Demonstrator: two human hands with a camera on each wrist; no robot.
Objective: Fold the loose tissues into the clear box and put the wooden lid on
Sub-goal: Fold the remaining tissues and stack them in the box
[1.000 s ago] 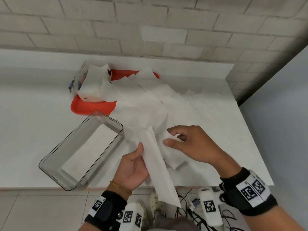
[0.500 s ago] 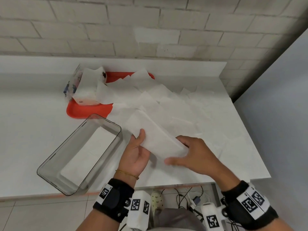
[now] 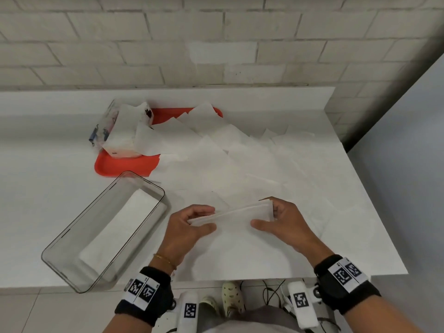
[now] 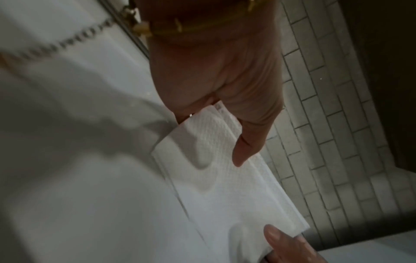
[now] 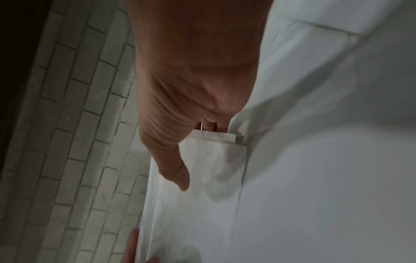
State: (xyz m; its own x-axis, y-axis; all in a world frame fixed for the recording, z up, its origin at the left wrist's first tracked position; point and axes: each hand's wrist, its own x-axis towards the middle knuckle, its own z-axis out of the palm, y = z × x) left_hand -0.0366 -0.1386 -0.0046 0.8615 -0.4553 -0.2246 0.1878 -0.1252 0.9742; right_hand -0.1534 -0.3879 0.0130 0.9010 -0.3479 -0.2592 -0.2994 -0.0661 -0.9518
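A folded white tissue is held up between both hands near the counter's front edge. My left hand pinches its left end, thumb in front and fingers behind. My right hand pinches the right end the same way. The clear box lies to the left, slanted, with folded tissues flat on its bottom. Loose tissues are spread over the counter behind the hands. No wooden lid shows in any view.
A red tray at the back left carries an opened tissue pack. A brick wall rises behind the white counter. The counter ends at the right, and cables lie on the floor below the front edge.
The tissue, spread flat under both hands half a second ago, is now folded into a narrow strip and lifted off the counter, pinched at both ends.
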